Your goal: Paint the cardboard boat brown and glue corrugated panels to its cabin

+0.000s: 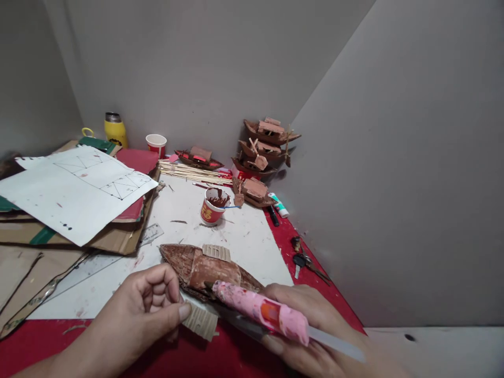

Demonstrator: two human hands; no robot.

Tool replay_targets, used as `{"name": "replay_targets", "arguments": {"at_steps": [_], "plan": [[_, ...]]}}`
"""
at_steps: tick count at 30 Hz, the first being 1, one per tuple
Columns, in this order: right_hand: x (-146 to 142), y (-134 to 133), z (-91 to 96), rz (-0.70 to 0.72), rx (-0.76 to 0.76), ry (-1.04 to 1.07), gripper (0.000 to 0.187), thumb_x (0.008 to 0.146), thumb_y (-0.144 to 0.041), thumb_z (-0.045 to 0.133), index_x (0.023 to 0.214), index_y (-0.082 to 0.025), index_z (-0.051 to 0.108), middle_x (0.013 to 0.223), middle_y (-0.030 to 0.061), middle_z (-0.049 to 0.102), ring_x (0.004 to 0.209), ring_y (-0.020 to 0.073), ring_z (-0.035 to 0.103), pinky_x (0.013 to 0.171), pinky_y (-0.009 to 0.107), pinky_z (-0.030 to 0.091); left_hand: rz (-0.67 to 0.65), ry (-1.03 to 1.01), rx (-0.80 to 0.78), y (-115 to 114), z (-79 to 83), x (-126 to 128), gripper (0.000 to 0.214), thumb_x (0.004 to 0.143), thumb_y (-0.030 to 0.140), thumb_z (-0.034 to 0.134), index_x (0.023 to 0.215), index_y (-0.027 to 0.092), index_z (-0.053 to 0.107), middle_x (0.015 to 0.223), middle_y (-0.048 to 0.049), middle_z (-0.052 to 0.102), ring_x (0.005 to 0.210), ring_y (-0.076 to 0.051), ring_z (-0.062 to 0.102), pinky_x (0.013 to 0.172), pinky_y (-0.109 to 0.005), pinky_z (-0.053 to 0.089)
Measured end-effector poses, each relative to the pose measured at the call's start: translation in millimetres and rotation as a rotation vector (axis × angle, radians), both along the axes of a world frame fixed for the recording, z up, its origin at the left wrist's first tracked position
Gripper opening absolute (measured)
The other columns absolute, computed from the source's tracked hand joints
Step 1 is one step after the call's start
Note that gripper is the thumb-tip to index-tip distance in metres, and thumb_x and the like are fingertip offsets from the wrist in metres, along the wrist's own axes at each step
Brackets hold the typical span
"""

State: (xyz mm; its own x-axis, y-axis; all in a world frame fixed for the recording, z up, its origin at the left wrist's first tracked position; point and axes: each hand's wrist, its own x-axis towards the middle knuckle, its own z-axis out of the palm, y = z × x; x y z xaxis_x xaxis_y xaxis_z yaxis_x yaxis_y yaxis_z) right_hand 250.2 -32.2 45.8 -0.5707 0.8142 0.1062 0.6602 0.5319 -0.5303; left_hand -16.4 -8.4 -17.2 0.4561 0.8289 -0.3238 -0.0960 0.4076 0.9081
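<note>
My left hand is closed in a pinch on a small piece of corrugated cardboard at the near side of a brown model boat. My right hand grips a pink, paint-smeared glue gun with a clear glue stick out its back. Its nozzle points at the boat's roof. Another corrugated piece lies on the boat's far side. The boat rests on a white sheet.
A red paper cup of brown paint stands behind the boat. Several finished model boats are stacked in the wall corner, beside wooden sticks. Cardboard and a drawn paper sheet lie left. Keys, a marker and a glue tube lie right.
</note>
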Motion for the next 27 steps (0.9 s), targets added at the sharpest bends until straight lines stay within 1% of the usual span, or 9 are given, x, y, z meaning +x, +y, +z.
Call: {"name": "replay_targets", "arguments": {"at_steps": [4,8,11,14,20,24,27], "plan": [[1,-2,-1.5,0.004,-0.018,-0.014,0.012,0.089,-0.031,0.060,0.083,-0.021,0.054,0.072,-0.0029,0.059,0.062,0.0105,0.054,0.062,0.021,0.045,-0.008,0.029,-0.016,1,3.2,1,0.032,0.071,0.038,0.075,0.069,0.020,0.048,0.050,0.0034,0.058,0.046,-0.009,0.053,0.047,-0.017,0.036],[0,-3,1.3,0.021,-0.022,0.017,0.013,0.090,-0.029,0.057,0.081,-0.021,0.054,0.068,-0.0025,0.056,0.057,0.0101,0.051,0.057,0.020,0.044,-0.011,0.028,-0.014,3,5.1,2,0.033,0.070,0.038,0.075,0.068,0.020,0.048,0.049,0.0036,0.057,0.046,-0.009,0.053,0.047,-0.017,0.036],[1,-3,3.1,0.023,-0.030,0.037,0.011,0.092,-0.029,0.054,0.085,-0.021,0.057,0.069,-0.0007,0.059,0.057,0.0113,0.053,0.057,0.021,0.046,-0.008,0.019,0.012,3,2.4,1,0.033,0.071,0.038,0.075,0.068,0.020,0.048,0.050,0.0043,0.056,0.046,-0.009,0.053,0.047,-0.017,0.037],[4,-5,3.8,0.000,-0.032,0.046,0.015,0.092,-0.032,0.051,0.086,-0.021,0.060,0.069,0.0009,0.062,0.058,0.0133,0.057,0.056,0.022,0.048,-0.001,0.028,0.027,4,0.1,0,0.032,0.071,0.038,0.075,0.069,0.020,0.049,0.051,0.0049,0.056,0.046,-0.008,0.053,0.048,-0.017,0.039],[9,-10,5.5,-0.056,0.007,-0.033,0.017,0.091,-0.030,0.052,0.077,-0.023,0.057,0.069,0.0023,0.065,0.058,0.0148,0.059,0.057,0.024,0.051,0.009,0.028,0.025,5,-0.4,-1,0.032,0.071,0.038,0.076,0.069,0.020,0.049,0.051,0.0052,0.055,0.047,-0.009,0.053,0.048,-0.019,0.040],[12,-13,4.7,-0.057,-0.007,-0.078,0.017,0.091,-0.027,0.051,0.076,-0.022,0.056,0.068,0.0015,0.064,0.057,0.0140,0.060,0.056,0.022,0.050,0.007,0.013,0.021,6,0.4,0,0.031,0.072,0.038,0.075,0.069,0.020,0.050,0.051,0.0046,0.056,0.047,-0.009,0.053,0.048,-0.019,0.040],[15,-15,3.4,-0.078,0.018,-0.099,0.017,0.092,-0.027,0.051,0.077,-0.022,0.056,0.066,-0.0001,0.063,0.056,0.0130,0.059,0.057,0.021,0.050,-0.002,0.017,0.013,5,-0.2,0,0.031,0.072,0.038,0.075,0.069,0.020,0.049,0.051,0.0045,0.056,0.047,-0.009,0.053,0.048,-0.018,0.039]]}}
